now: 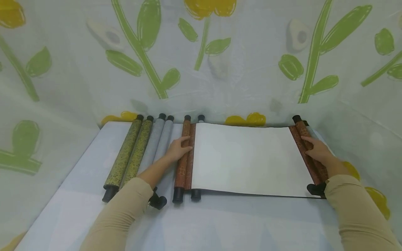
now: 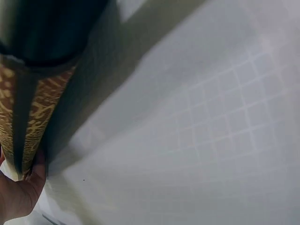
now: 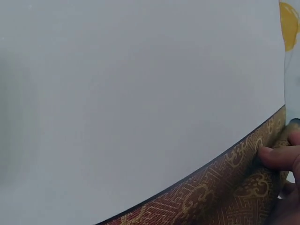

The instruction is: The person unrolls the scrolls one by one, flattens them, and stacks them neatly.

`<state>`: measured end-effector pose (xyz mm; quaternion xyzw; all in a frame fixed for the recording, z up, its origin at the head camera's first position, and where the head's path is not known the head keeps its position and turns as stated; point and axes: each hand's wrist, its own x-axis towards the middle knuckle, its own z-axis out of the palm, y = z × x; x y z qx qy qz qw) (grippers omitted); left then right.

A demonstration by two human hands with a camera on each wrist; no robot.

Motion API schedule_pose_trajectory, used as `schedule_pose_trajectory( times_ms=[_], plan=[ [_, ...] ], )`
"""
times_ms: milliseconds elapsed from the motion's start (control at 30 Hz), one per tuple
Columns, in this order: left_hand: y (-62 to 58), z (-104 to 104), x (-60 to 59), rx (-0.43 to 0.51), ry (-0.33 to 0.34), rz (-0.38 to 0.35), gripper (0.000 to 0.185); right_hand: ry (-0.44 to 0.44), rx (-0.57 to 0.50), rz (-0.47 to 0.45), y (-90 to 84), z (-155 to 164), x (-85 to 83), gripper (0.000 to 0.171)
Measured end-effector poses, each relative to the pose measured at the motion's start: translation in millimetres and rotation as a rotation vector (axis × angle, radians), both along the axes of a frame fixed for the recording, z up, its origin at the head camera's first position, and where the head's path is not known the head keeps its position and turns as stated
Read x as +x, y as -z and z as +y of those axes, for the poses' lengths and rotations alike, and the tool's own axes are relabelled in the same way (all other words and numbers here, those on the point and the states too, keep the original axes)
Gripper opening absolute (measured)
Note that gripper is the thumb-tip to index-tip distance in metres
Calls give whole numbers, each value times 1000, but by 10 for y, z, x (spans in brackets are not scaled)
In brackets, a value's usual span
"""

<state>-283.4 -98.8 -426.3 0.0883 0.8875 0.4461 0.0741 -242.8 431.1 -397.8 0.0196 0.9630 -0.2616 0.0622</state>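
Note:
A hanging scroll lies unrolled crosswise, its white sheet point(image 1: 248, 157) stretched between two rollers covered in red-brown brocade. My left hand point(image 1: 178, 149) grips the left roller point(image 1: 181, 172) around its middle; the left wrist view shows fingers curled at the roller's gold-patterned brocade point(image 2: 40, 105). At the other end, my right hand point(image 1: 320, 151) holds the right roller point(image 1: 303, 130). In the right wrist view its thumb presses the brocade strip point(image 3: 201, 197) beside the sheet. Black knobs of a grey scroll point(image 1: 196, 195) stick out from under the sheet near the left roller.
Left of the unrolled scroll lie two green-and-yellow patterned scrolls point(image 1: 125, 158) and two pale grey scrolls point(image 1: 160, 139), side by side. Another grey roller point(image 1: 311, 130) shows behind the right roller. A flower-printed curtain point(image 1: 251, 69) hangs along the back of the white table point(image 1: 220, 223).

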Motion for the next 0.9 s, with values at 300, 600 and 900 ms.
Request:
schedule_pose_trajectory(
  times_ms=[300,600,900],
  plan=[
    [16,31,62,-45,-29,52,53,1,74,27,171,36,-36,71],
    [15,40,83,-105,-55,80,54,16,190,53,170,-25,-7,67],
    [-32,-43,144,-137,-23,138,56,-33,278,102,141,-156,37,63]
  ],
)
